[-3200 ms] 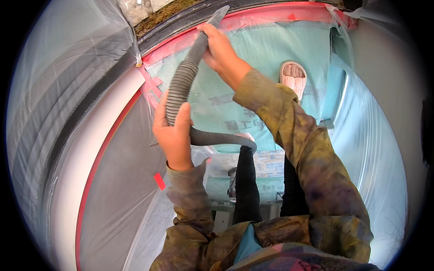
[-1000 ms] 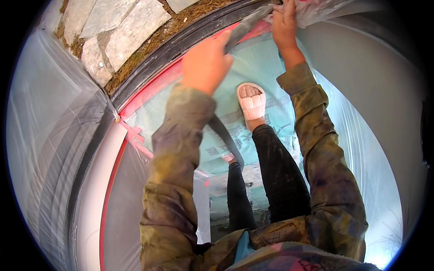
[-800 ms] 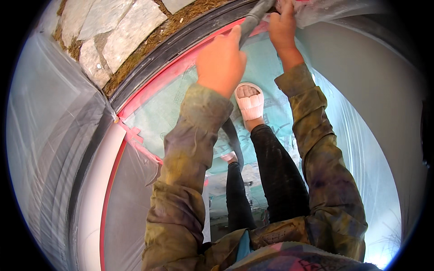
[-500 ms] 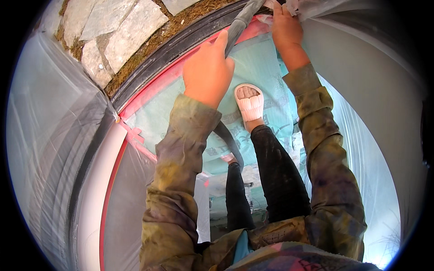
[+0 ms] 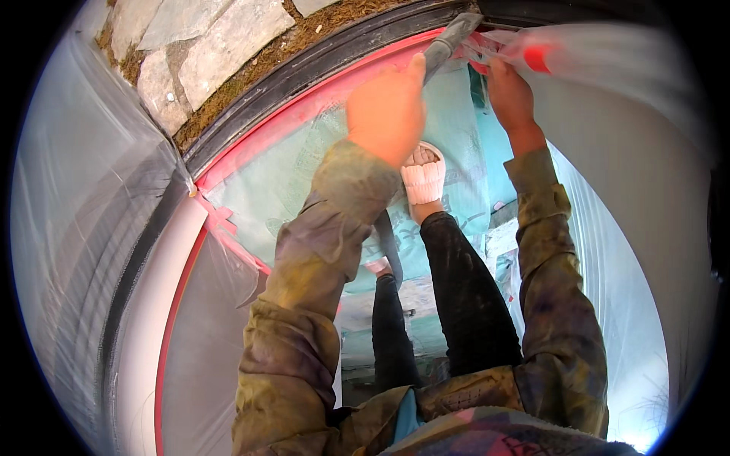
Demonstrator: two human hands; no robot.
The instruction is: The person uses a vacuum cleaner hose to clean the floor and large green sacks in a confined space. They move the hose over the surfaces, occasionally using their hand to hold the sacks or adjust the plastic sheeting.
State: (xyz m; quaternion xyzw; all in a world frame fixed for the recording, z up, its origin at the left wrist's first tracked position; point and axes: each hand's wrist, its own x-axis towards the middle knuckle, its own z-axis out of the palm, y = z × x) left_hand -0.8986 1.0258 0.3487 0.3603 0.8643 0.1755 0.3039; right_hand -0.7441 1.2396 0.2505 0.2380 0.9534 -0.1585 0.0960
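Note:
My left hand [image 5: 386,114] is wrapped round a dusty grey vacuum hose nozzle [image 5: 450,42]. The nozzle's tip rests at the far dark frame, near its right corner. Below my left forearm the dark hose [image 5: 388,242] hangs down past my legs. Near the same corner, my right hand [image 5: 511,97] has its fingers closed on clear plastic film [image 5: 498,47] edged with red tape. Red masking tape [image 5: 304,114] lines the inner side of the dark frame [image 5: 304,57]. A greenish protective sheet [image 5: 304,175] covers the floor under both hands.
Irregular stone paving [image 5: 236,53] with brown moss lies beyond the frame. Plastic sheeting hangs at the left [image 5: 84,190] and right [image 5: 631,144]. My foot in a pale pink slipper [image 5: 423,181] stands on the green sheet.
My left hand and the nozzle have moved right along the frame toward the corner. My right hand has shifted slightly right and down, and the film with red tape has swung out to the right.

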